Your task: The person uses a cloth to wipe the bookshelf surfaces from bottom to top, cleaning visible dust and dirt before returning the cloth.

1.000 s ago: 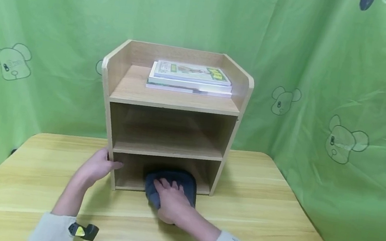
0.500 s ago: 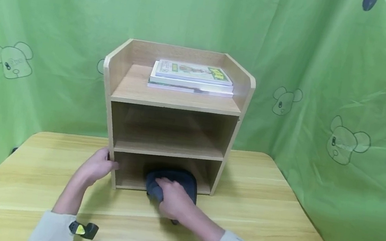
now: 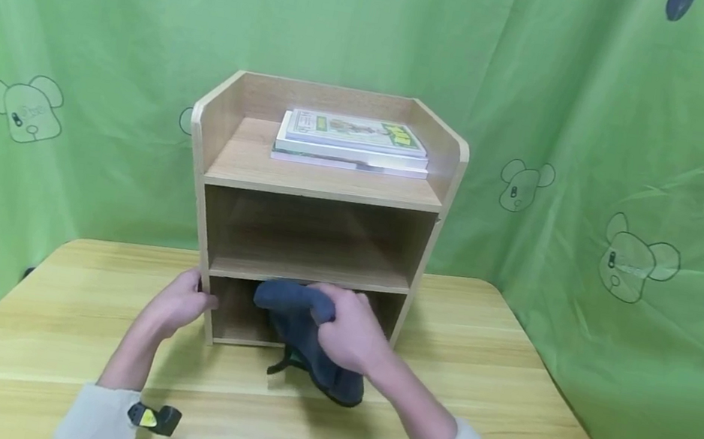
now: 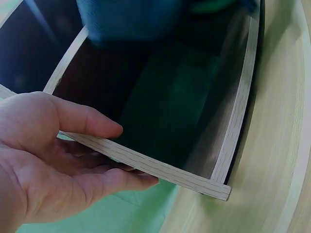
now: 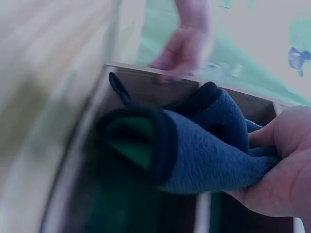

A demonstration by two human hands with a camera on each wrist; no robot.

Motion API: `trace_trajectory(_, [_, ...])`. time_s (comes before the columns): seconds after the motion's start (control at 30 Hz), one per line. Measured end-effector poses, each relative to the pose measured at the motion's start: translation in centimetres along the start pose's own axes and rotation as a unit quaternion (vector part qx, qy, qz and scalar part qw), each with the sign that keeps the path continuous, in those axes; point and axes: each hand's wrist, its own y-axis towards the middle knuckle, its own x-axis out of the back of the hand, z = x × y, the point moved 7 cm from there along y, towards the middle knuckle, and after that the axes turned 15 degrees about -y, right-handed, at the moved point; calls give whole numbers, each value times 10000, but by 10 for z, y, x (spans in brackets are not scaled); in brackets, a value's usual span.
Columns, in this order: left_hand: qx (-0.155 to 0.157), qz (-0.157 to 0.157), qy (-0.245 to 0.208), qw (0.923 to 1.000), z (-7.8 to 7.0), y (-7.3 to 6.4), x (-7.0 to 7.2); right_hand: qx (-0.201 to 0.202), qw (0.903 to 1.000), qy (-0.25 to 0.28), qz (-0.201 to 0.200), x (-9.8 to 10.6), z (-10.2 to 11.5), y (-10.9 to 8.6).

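My right hand [image 3: 354, 332] grips a dark blue cleaning cloth [image 3: 308, 342] in front of the bottom compartment of a small wooden shelf [image 3: 309, 275]. The cloth hangs folded and bunched. In the right wrist view, the cloth [image 5: 209, 158] shows a fuzzy blue face, black edging, a dark hanging loop and green inside the fold. My left hand [image 3: 181, 302] holds the shelf's left side panel low down. Seen from the left wrist, the left hand's thumb [image 4: 92, 121] lies on the inner side of the panel edge [image 4: 160, 167], its other fingers outside.
Several books [image 3: 352, 145] lie stacked on the shelf's top board. The shelf stands on a pale wooden table [image 3: 490, 392]. Green curtains [image 3: 380, 34] with animal drawings hang behind and beside the table.
My right hand has gone from lying spread on the flat cloth to gripping it, and has lifted it off the bottom compartment's floor. The left hand has stayed on the panel.
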Motion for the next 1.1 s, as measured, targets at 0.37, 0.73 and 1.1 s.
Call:
trace_trajectory(0.37, [74,18,-30,10000,1,1,0,161,9870,-205,-1589,91,10,-5])
trace_trajectory(0.73, [103,-22,-65,9999,2,0,-1,680,9614,-1581,-2148,82,14,-4])
trace_trajectory(1.1, [196,-51,-11,9998,2,0,0,1926,8736,-2609,-3628,109,24,-5])
